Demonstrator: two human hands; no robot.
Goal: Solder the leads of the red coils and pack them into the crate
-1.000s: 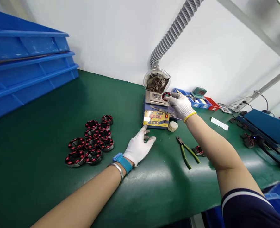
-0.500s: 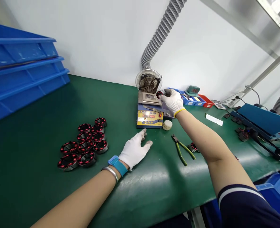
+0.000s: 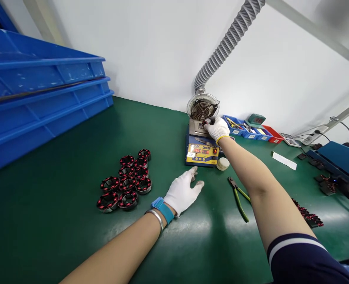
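Observation:
My right hand (image 3: 218, 129), in a white glove with a yellow cuff edge, is closed on a small black-and-red ring-shaped motor stator (image 3: 205, 122). It holds the stator over the metal top of a blue-and-yellow solder pot (image 3: 203, 152) with a lit red display; fingers hide part of the stator. My left hand (image 3: 184, 191), gloved in white, hovers low over or rests on the green table in front of the pot. Its fingers are apart and it holds nothing. To its left stand several black-and-red stators (image 3: 128, 200) grouped together.
Behind the pot is a round fan guard (image 3: 203, 109) on a grey hose (image 3: 230, 43). Beside the pot sits a round pale tin (image 3: 223, 164); green-handled cutters (image 3: 239, 203) lie nearer. Small bins (image 3: 251, 132) line the wall. Blue crates (image 3: 44, 94) are stacked left. More stators (image 3: 308, 213) lie right.
My right hand has carried the stator leftward relative to the pot, from its right edge to over the top opening. The camera view has shifted left. My left hand keeps its open pose.

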